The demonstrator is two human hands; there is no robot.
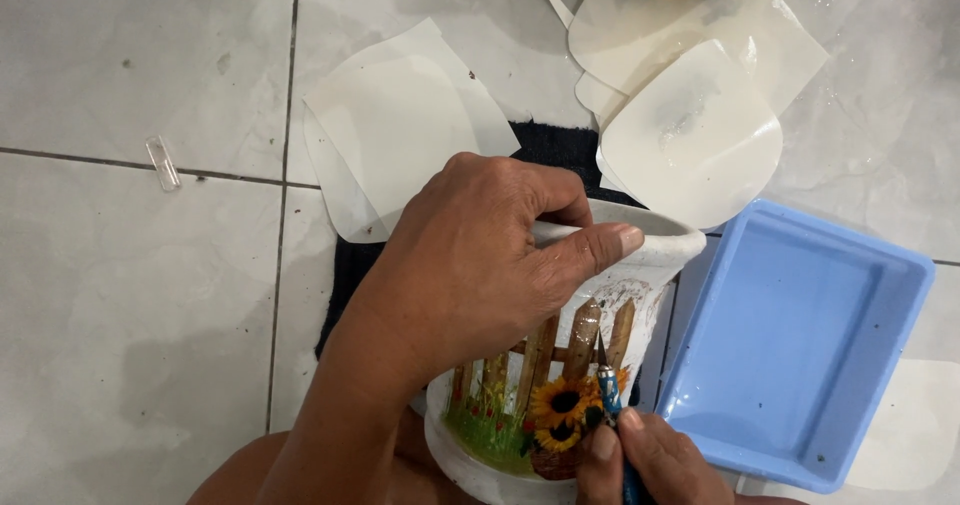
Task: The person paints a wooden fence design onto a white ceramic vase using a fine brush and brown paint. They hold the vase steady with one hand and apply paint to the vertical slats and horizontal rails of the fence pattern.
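Head view: left hand (470, 265) closed over rim of white painted flowerpot (570, 385), lying tilted on dark cloth (545, 145) on tiled floor (130, 295); right hand (645, 460) pinching blue paintbrush (608, 390) at sunflowers, beside blue tray (800, 345).

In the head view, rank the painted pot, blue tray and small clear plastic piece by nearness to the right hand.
From the right hand:
1. Painted pot, touching it, just left.
2. Blue tray, close on the right.
3. Clear plastic piece, far upper left on the tiles.
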